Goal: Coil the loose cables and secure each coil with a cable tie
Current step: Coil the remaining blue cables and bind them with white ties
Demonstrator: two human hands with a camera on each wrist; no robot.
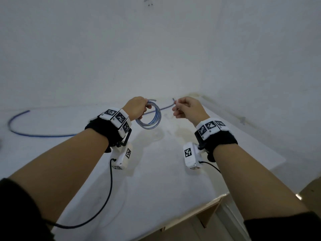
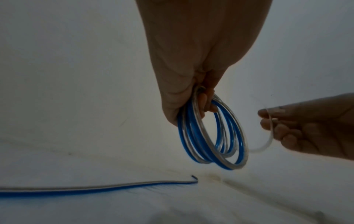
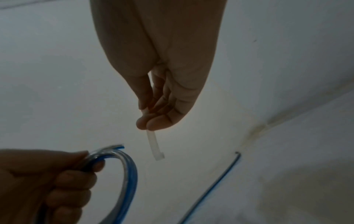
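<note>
My left hand [image 1: 139,107] grips a coil of blue-and-clear cable [image 1: 152,119] by its top, and the loops [image 2: 212,136] hang below the fingers above the white table [image 1: 156,180]. To the right, apart from the coil, my right hand [image 1: 184,108] pinches a translucent white cable tie [image 3: 154,144] between thumb and forefinger. The tie's head end points down in the right wrist view, and its tail curves toward the coil [image 3: 126,174] in the left wrist view. A second blue-and-clear cable [image 1: 43,134] lies loose on the table behind the hands.
The loose cable [image 2: 95,187] runs in a wide arc from the far left to its end near the back corner [image 1: 173,100]. White walls close the table at the back and right. The table's front edge [image 1: 208,206] drops off at lower right.
</note>
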